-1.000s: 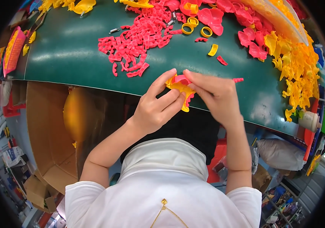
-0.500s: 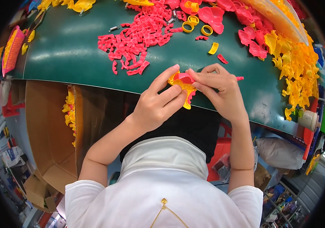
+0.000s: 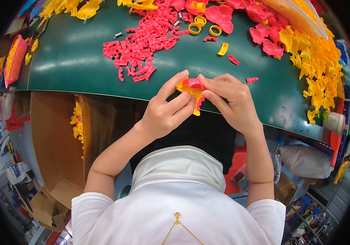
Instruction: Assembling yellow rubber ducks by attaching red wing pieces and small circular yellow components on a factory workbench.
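Just over the near edge of a green table [image 3: 72, 57], my left hand [image 3: 162, 109] is closed on a yellow and red plastic piece [image 3: 191, 90], a curved shell with a jagged red rim. Its index finger reaches along the far side while the other fingers press the near side. My right hand [image 3: 233, 98] pinches the same piece at its right upper edge, thumb and index finger together on the red part. How the red and yellow parts join is hidden by my fingers.
Small red plastic strips [image 3: 142, 51] lie heaped beyond my hands. Yellow rings [image 3: 215, 30] and red flower-shaped shells [image 3: 220, 18] are farther back. Yellow shells [image 3: 318, 77] pile up at the right. An open cardboard box [image 3: 56, 143] with yellow and red pieces stands below the table at left.
The view has shifted slightly, so the table things sit a little differently. Both hands keep their hold on the piece, with only small finger movement.
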The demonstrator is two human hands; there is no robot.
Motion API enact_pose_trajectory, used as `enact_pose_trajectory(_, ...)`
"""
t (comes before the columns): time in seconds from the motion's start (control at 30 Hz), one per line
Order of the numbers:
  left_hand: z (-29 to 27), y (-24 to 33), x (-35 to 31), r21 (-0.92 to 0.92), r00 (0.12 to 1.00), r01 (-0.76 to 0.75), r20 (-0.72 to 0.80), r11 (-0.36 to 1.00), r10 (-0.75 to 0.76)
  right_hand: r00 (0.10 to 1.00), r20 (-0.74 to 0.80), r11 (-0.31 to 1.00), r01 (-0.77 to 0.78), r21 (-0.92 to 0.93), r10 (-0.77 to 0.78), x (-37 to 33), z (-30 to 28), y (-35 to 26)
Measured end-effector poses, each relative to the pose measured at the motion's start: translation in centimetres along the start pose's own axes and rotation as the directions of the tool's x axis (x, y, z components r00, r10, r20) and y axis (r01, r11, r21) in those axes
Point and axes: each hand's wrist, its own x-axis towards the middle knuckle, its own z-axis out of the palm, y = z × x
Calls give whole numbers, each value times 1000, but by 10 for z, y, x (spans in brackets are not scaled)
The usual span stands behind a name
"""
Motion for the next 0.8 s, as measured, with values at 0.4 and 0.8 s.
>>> enact_pose_trajectory(0.4, -27, 12, 16, -318, 522, 664, 845, -677, 115, 975, -39, 974, 220, 56, -218, -24, -29, -18)
enact_pose_trajectory(0.8, -10, 23, 26, -430, 572, 389, 806, -815, -152, 892, -359, 556, -158, -816, -273, 9, -155, 118)
